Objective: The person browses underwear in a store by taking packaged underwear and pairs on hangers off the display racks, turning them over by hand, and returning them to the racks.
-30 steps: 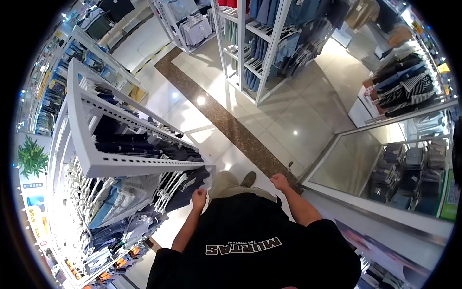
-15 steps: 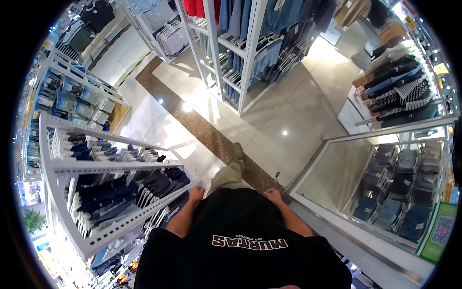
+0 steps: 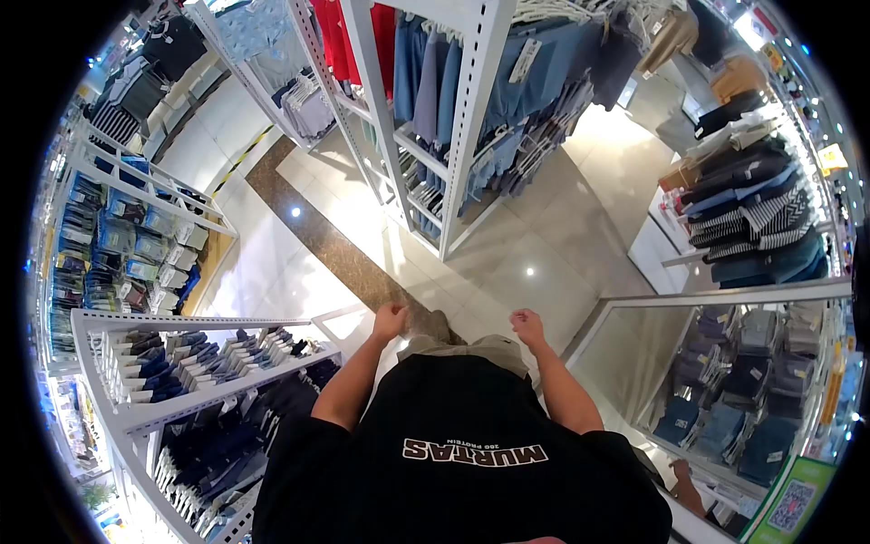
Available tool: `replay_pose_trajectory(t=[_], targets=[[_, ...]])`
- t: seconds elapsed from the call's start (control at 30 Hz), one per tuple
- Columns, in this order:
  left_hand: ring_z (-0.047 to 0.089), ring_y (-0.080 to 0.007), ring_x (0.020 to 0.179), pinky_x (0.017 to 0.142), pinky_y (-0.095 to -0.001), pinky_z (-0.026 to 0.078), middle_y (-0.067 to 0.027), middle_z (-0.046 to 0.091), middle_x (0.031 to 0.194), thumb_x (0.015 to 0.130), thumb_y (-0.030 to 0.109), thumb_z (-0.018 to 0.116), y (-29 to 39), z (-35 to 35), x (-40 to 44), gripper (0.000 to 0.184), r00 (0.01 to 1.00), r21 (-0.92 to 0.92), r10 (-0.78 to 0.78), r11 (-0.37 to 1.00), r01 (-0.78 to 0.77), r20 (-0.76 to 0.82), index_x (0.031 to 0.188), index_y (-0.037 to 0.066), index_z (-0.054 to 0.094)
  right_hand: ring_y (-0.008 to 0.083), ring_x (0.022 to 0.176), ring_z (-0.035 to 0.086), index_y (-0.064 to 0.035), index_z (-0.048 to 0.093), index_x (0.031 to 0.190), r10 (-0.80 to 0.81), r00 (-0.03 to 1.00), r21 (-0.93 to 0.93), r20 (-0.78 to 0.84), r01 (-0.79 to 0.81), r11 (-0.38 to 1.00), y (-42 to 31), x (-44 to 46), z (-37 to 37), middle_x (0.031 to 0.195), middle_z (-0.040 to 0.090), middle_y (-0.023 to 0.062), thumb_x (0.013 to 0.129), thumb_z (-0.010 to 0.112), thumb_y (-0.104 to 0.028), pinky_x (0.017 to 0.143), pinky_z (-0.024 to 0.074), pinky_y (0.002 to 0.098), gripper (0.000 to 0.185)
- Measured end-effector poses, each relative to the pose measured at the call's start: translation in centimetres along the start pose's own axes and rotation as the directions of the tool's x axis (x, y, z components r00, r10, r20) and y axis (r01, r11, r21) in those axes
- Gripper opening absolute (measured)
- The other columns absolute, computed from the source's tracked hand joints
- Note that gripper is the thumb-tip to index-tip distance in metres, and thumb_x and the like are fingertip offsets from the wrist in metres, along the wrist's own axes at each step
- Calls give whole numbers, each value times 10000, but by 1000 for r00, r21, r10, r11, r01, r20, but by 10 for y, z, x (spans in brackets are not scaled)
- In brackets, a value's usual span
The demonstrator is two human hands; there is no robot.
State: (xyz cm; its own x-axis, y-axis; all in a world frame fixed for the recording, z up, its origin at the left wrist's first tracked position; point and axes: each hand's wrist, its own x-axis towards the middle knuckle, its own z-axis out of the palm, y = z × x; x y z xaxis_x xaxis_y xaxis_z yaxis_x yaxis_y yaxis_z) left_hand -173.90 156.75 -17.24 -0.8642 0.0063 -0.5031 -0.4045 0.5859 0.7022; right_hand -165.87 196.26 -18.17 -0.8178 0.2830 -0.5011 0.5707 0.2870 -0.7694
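Observation:
My left hand (image 3: 390,320) is raised in front of my waist, its fingers curled in and nothing visible in it. Level with it on the other side, my right hand (image 3: 526,326) has loosely bent fingers, slightly apart, with nothing seen between them. Both hands hang in the air over the floor. Nearest to my left hand is a white clothes rack (image 3: 272,385) full of dark garments on hangers. A glass display case (image 3: 625,363) with folded jeans (image 3: 720,426) stands to the right of my right hand.
Ahead rises a tall white rack (image 3: 467,136) of blue trousers on hangers. A brown floor strip (image 3: 335,245) crosses the pale tiles. Packaged goods (image 3: 136,231) fill a shelf at left; striped clothing (image 3: 752,222) hangs at right. A green sign with a code (image 3: 793,503) stands lower right.
Both hands have risen and moved forward from beside my body. The racks and display case have shifted in view as I walk forward.

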Motion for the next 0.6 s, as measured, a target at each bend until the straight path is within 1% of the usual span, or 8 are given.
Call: replay_pose_trajectory(t=[0.13,0.23,0.27,0.37,0.47,0.53,0.57,0.6], targets=[[702,-274,857,779,-368,536,-196,720,906,837,293,665,-13,2,14,383,996,-160,-88,983,87,3,1028,-38,697,151,765,634,11,663,1055,-180,980,44,80,177,983,-55,28,24,880,677,82,886,691,-179,709,519,288,256],[701,-308,862,802,-388,538,-209,719,904,821,297,674,-59,12,18,386,986,-29,-146,989,144,-81,1015,-36,702,140,804,625,14,660,1067,-305,945,-11,122,308,951,-116,38,16,899,677,79,902,687,-174,742,516,280,251],[700,-319,875,816,-395,536,-214,719,916,817,297,676,-70,15,13,381,980,-47,-184,982,180,-76,1001,-36,706,190,795,664,-8,668,1089,-361,925,24,122,361,932,-127,52,11,882,701,109,888,692,-215,747,534,316,289],[695,-342,903,842,-412,534,-230,715,920,812,298,680,-98,27,-1,366,970,-15,-234,972,234,-66,959,-35,714,115,801,616,0,657,1082,-415,903,121,115,402,908,-184,86,-22,892,677,52,914,670,-128,748,512,271,211],[696,-344,909,845,-416,533,-234,715,905,808,293,679,-90,53,-16,348,912,-44,-366,930,365,-185,918,-35,721,177,839,673,-10,666,1076,-531,844,96,82,523,847,-253,132,-73,911,704,117,908,676,-178,761,525,303,237],[694,-350,909,845,-419,530,-234,714,893,808,288,677,-57,69,-20,341,900,-8,-390,918,396,-194,904,-36,724,186,899,675,-4,645,1111,-619,785,32,36,618,786,-304,159,-109,967,705,113,922,666,-165,795,516,306,249],[693,-353,909,845,-420,529,-234,714,886,808,285,677,-39,76,-20,338,894,16,-401,911,412,-200,897,-37,726,198,919,671,-3,632,1135,-649,760,113,2,645,756,-332,170,-124,999,699,114,919,671,-156,812,512,313,268],[690,-366,906,836,-428,525,-237,713,889,804,278,677,-20,83,-13,335,891,4,-432,900,437,-138,893,-40,730,209,938,667,-1,619,1158,-674,738,193,-35,666,720,-360,180,-140,1032,693,115,916,676,-148,828,508,319,289]])
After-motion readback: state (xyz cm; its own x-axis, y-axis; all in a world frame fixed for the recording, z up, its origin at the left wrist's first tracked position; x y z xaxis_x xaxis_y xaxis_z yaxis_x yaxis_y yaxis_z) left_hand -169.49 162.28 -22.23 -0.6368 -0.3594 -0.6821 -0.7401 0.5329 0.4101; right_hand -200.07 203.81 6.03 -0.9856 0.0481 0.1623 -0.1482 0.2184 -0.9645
